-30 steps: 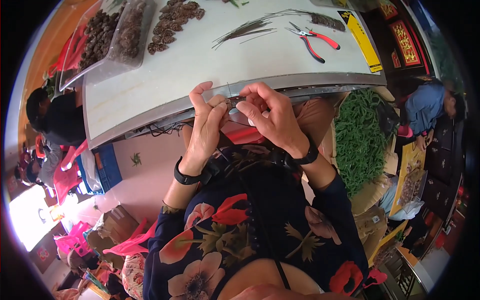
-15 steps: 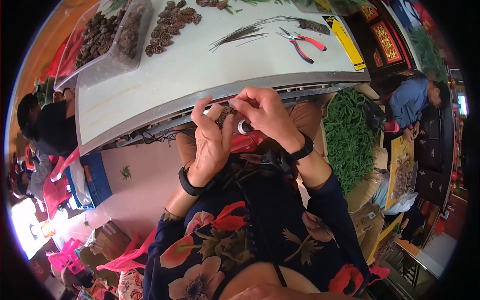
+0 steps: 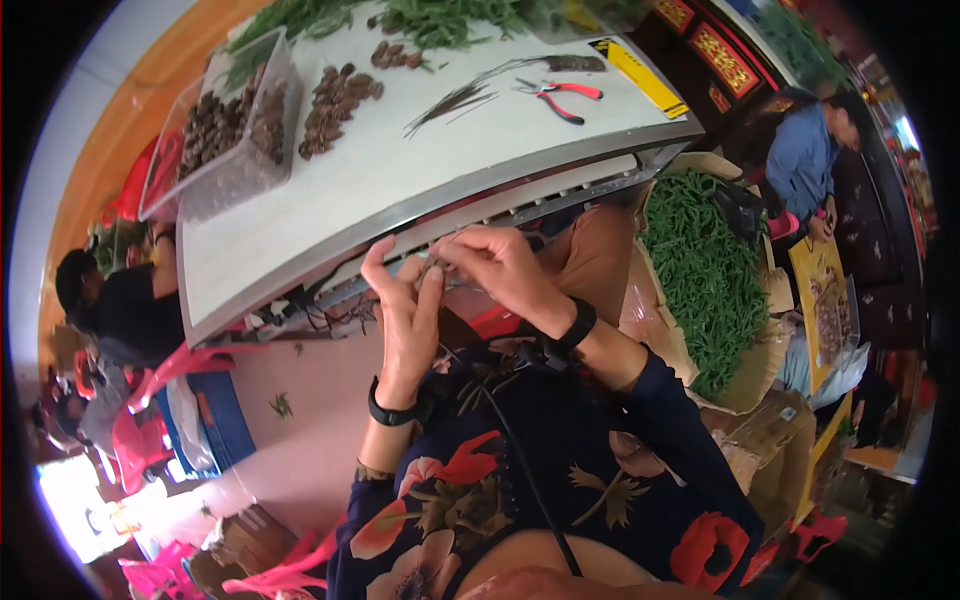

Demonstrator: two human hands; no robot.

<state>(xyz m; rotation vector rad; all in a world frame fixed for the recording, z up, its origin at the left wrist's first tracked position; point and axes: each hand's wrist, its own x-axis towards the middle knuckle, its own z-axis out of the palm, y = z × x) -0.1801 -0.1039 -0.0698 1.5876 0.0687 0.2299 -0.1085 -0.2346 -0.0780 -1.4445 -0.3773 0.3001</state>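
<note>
My left hand (image 3: 405,325) and my right hand (image 3: 505,272) meet just below the front edge of the white table (image 3: 300,215). Their fingertips pinch a small brown piece (image 3: 436,268) between them; it is mostly hidden by the fingers. Both wrists wear black bands, and the sleeves are dark with a flower print. On the table top lie a loose heap of brown cones (image 3: 340,92), a bundle of thin dark wires (image 3: 455,98) and red-handled pliers (image 3: 560,95), all well beyond my hands.
A clear plastic bin of cones (image 3: 215,135) stands at the table's left end, with green sprigs (image 3: 440,20) at the back. An open box of green sprigs (image 3: 705,270) sits at my right. One person in blue (image 3: 805,160) works on the right, another in black (image 3: 110,300) on the left.
My hands stay together on the small piece and have dropped slightly below the table edge. A small round white thing seen at my fingers half a second ago no longer shows.
</note>
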